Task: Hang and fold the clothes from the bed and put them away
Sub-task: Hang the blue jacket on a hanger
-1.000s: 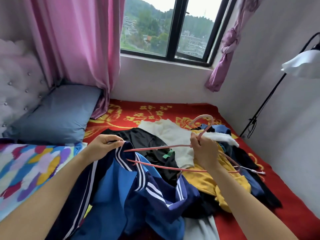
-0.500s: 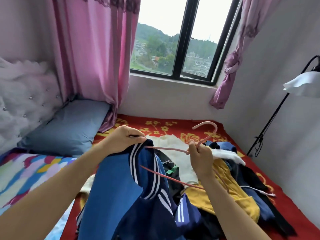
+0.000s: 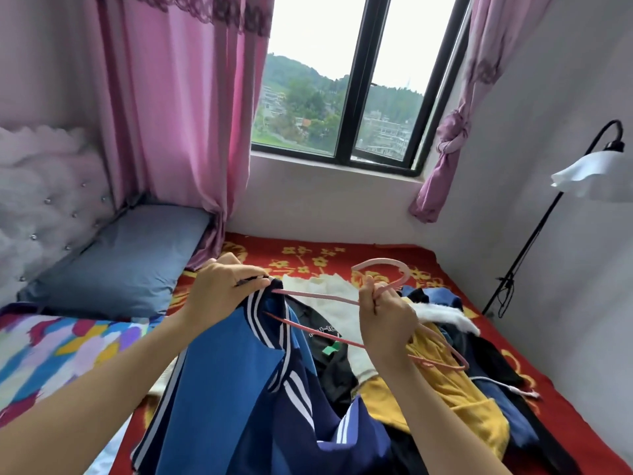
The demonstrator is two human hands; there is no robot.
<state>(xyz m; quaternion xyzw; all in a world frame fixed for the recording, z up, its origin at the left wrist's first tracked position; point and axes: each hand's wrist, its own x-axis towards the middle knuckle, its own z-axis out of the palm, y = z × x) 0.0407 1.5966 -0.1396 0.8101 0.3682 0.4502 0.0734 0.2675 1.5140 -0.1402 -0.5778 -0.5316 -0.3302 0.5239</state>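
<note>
A blue jacket [image 3: 239, 378] with navy panels and white stripes hangs lifted over the bed. My left hand [image 3: 222, 289] grips its shoulder edge, with the left tip of a pink hanger [image 3: 383, 269] tucked inside the cloth there. My right hand [image 3: 387, 320] holds the hanger at the neck, just below its hook. The hanger's right end sticks out over a yellow garment [image 3: 448, 395]. More clothes lie piled behind: a black one [image 3: 325, 337], a white one [image 3: 329, 289] and dark ones [image 3: 493, 365].
The bed has a red flowered blanket [image 3: 342, 252], a grey-blue pillow [image 3: 120, 262] and a colourful quilt [image 3: 51, 358] at left. A black floor lamp [image 3: 524, 255] with a white shade stands at right. Pink curtains [image 3: 185, 114] flank the window [image 3: 342, 90].
Both hands have lifted the jacket and hanger higher off the bed. The view has tilted up toward the window.
</note>
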